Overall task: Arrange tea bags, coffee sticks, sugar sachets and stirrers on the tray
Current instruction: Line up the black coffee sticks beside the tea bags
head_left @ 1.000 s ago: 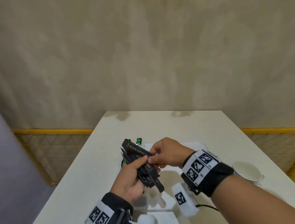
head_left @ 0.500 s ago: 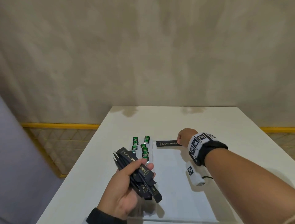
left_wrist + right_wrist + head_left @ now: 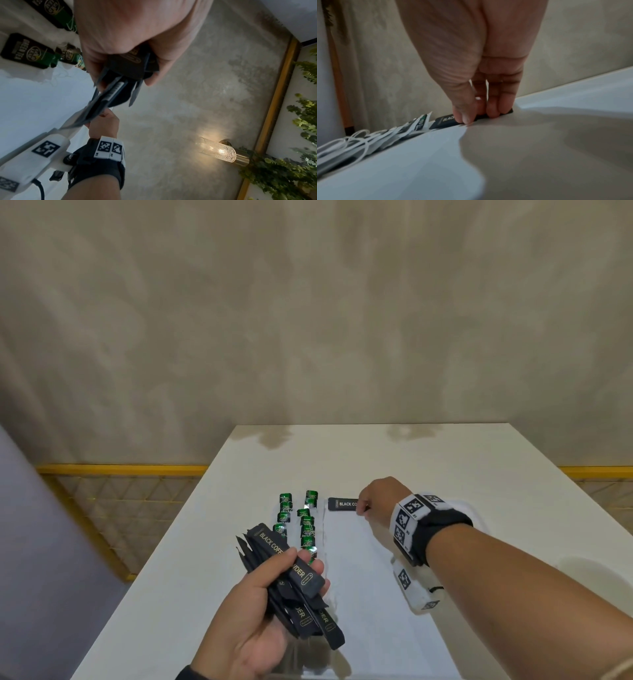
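My left hand [image 3: 270, 594] grips a bundle of black coffee sticks [image 3: 291, 580] above the near left of the clear tray [image 3: 359, 594]; in the left wrist view the bundle of sticks [image 3: 126, 73] fans out below my curled fingers. My right hand [image 3: 371, 501] reaches to the tray's far end and pinches one black coffee stick [image 3: 342, 504] that lies flat there. The right wrist view shows thumb and fingertips [image 3: 493, 109] on that coffee stick [image 3: 445, 122]. Two rows of green tea bags [image 3: 305, 522] lie on the tray's left side.
The tray sits on a white table [image 3: 513, 491] against a beige wall. Tea bag strings and tags [image 3: 356, 143] trail at the left in the right wrist view. A yellow rail [image 3: 120, 469] runs behind the table. A wall lamp [image 3: 217, 150] shows in the left wrist view.
My right hand drew one coffee stick from the bundle and carried it to the tray's far end, laying it flat. My left hand stayed low, still holding the bundle.
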`<state>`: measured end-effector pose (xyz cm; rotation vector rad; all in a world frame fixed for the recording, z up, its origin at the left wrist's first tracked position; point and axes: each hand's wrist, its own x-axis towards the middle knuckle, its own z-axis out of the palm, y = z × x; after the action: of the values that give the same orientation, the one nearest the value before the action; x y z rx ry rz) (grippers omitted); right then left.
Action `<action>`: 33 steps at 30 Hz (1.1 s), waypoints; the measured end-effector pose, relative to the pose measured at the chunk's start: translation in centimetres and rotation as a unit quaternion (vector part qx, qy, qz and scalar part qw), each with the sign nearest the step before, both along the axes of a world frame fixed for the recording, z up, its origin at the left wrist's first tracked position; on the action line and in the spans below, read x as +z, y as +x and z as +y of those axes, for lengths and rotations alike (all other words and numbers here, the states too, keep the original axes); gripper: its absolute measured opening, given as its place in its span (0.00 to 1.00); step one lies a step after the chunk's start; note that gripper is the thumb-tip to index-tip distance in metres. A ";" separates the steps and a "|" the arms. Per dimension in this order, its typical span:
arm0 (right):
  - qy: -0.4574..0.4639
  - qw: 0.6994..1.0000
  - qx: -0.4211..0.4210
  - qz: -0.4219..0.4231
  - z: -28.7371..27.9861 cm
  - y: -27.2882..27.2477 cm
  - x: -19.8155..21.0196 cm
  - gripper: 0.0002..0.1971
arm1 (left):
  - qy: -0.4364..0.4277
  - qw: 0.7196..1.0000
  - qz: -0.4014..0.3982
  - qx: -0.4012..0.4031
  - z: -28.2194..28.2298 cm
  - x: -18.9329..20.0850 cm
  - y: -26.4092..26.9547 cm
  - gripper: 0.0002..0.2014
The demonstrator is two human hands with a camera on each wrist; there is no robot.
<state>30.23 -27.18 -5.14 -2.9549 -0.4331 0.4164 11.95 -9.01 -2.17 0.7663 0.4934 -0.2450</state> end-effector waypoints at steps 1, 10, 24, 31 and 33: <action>-0.003 1.000 0.000 -0.001 0.2 0.1 -0.2 0.14 | 0.005 1.000 0.003 -0.002 0.0 -0.1 0.0 0.09; 0.002 0.994 -0.004 -0.110 0.4 -0.1 -1.9 0.17 | -0.010 1.000 0.011 -0.028 -0.1 -0.7 -0.3 0.11; -0.137 0.988 0.053 -0.049 1.6 0.0 -0.3 0.14 | 0.004 0.999 0.024 -0.032 -0.2 -0.6 -0.5 0.16; -0.149 0.987 0.046 -0.037 1.5 0.7 -0.5 0.13 | -0.008 0.999 0.037 -0.029 -0.3 -0.3 -0.4 0.10; -0.153 0.986 0.044 -0.042 1.4 0.7 -0.5 0.13 | -0.017 0.999 0.039 -0.029 -0.4 -0.3 -0.5 0.11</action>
<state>30.97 -25.74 -5.65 -3.2703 -0.5563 0.4014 11.50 -9.44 -2.43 0.7399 0.5400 -0.3384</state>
